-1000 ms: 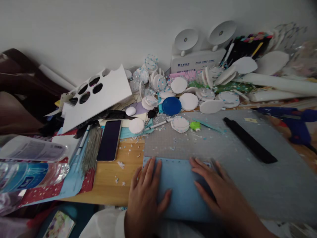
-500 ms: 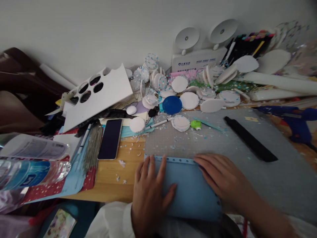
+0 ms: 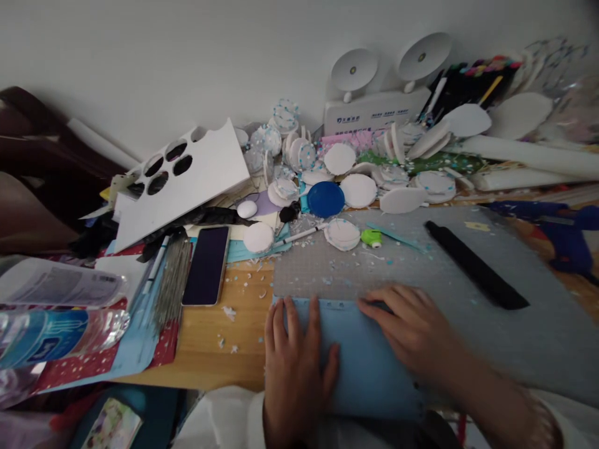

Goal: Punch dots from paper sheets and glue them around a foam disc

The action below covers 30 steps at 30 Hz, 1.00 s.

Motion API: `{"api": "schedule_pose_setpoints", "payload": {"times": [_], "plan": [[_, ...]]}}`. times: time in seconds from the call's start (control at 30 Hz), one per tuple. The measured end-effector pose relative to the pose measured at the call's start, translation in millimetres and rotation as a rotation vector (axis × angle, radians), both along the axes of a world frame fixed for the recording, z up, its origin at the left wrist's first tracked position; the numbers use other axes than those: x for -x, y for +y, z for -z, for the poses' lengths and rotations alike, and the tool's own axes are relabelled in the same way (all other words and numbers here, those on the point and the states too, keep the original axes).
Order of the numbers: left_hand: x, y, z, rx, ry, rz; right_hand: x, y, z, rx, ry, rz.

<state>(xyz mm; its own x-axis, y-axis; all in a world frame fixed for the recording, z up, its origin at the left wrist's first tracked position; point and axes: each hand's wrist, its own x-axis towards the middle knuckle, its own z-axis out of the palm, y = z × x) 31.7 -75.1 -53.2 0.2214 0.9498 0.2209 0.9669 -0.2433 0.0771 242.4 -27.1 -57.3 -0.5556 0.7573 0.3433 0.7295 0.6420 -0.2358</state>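
Note:
A blue sheet (image 3: 369, 368) with a row of small punched shapes along its far edge lies at the front of the grey cutting mat (image 3: 472, 337). Spread flat on the sheet's left part is my left hand (image 3: 297, 362), its fingertips near the far edge. My right hand (image 3: 409, 327) pinches the far edge of the sheet, thumb and forefinger close together. Beyond the sheet are a round white piece (image 3: 342, 234) with thin strands, a small green item (image 3: 371, 237) and a black strip-like object (image 3: 475, 265).
A phone (image 3: 206, 266), a bundle of wires (image 3: 172, 280) and two plastic bottles (image 3: 65, 330) lie at the left. White discs, a blue disc (image 3: 326, 199) and a white board with holes (image 3: 187, 181) stand behind. A blue glue gun (image 3: 561, 234) is at the right.
My right hand has moved slightly left along the sheet's far edge, and its fingers have drawn into a pinch. My left hand has shifted a little to the right, still spread.

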Motion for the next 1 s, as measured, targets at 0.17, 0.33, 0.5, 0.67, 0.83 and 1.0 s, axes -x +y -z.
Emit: {"api": "schedule_pose_setpoints", "payload": {"times": [0.17,0.33,0.5,0.67,0.83,1.0], "plan": [[-2.3,0.5,4.0,-0.02,0.028,-0.01,40.0,-18.8,-6.6,-0.001,-0.04,-0.066],[-1.2,-1.0,5.2,0.0,0.029,-0.011,38.1,-25.1,5.4,0.115,-0.134,-0.128],[4.0,-5.5,3.8,0.042,0.058,-0.002,-11.1,-31.1,15.6,0.155,-0.12,0.0],[24.0,-1.3,3.0,0.041,0.13,0.097,-34.9,-43.5,12.5,0.202,-0.094,0.114],[38.2,16.0,-9.6,0.074,0.163,0.182,-15.6,-51.8,16.9,0.184,-0.051,0.088],[28.2,16.6,-15.6,0.044,0.154,0.176,-22.3,-46.8,16.8,0.177,-0.029,0.076]]}}
